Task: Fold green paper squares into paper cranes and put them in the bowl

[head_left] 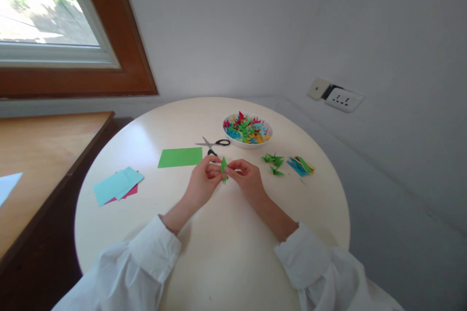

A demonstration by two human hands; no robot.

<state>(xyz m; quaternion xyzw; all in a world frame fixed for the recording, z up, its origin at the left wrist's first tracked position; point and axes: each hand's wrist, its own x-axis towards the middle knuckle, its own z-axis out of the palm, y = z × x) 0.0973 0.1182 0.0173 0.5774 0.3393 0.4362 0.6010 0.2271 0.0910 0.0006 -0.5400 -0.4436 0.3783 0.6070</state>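
Between my two hands, above the middle of the table, is a small folded piece of green paper (224,165), narrow and pointed at its upper end. My left hand (205,175) pinches it from the left, and my right hand (246,177) pinches its right side with thumb and forefinger. Fingers cover part of the folds. Just beyond my hands lie open scissors (210,145) with black handles. A flat green paper sheet (180,157) rests left of them. Several folded green paper cranes (273,159) sit to the right of my right hand.
A white bowl (251,145) full of colourful paper cranes stands at the back of the round white table (219,262). Coloured paper strips (299,166) lie at the right. Light blue paper sheets (116,186) overlap pink ones at the left. Wall sockets (343,99) are beyond.
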